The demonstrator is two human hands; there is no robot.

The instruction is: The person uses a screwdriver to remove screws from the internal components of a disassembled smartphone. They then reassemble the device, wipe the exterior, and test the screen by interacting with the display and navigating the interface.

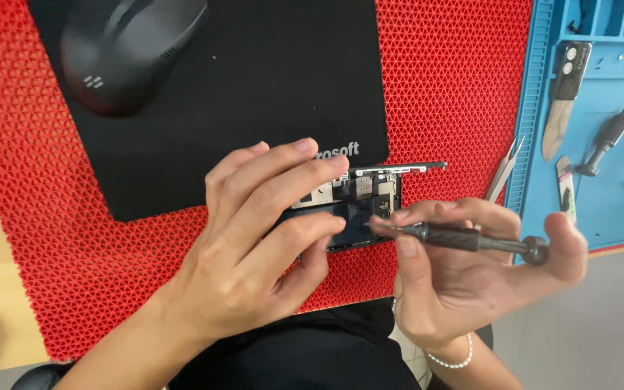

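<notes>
My left hand [254,238] grips an opened phone [359,206] with its back off, so the circuit board and dark battery show. It is held tilted above the red mesh mat [52,217]. My right hand [464,267] holds a dark precision screwdriver [464,238] lying across the fingers. The tip points left and rests on the phone's inside near the right edge. A bead bracelet sits on my right wrist.
A black mouse [128,50] sits on a black mouse pad [254,87] at the back. Tweezers [505,167] lie at the mat's right edge. A blue work tray [601,144] on the right holds other screwdrivers, a phone part and small pieces.
</notes>
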